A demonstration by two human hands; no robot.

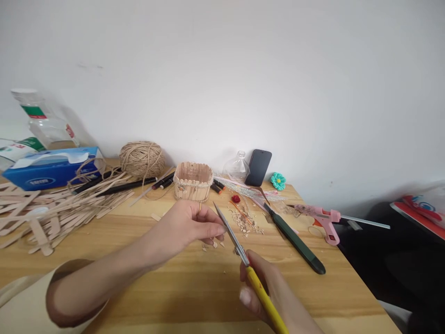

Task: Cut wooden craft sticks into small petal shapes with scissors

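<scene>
My right hand point(266, 283) is wrapped around a pair of scissors point(259, 287) with yellow handles and metal blades. Their tip points up and away, just right of my left hand point(198, 222). The thumb and fingertips of that hand are pinched together close to the blades; whatever is between them is hidden or too small to name. Small wood chips point(213, 245) lie on the table beneath the fingers. Beyond the left hand stands a small basket point(193, 185) faced with short wooden stick pieces and a pale trim.
Craft sticks point(43, 236), a tissue box point(55, 171) and a twine ball point(142, 157) lie left. A red rose point(236, 198), more chips point(246, 222), a green-handled tool point(295, 243) and a pink glue gun point(327, 222) lie right. A phone point(259, 167) leans against the wall.
</scene>
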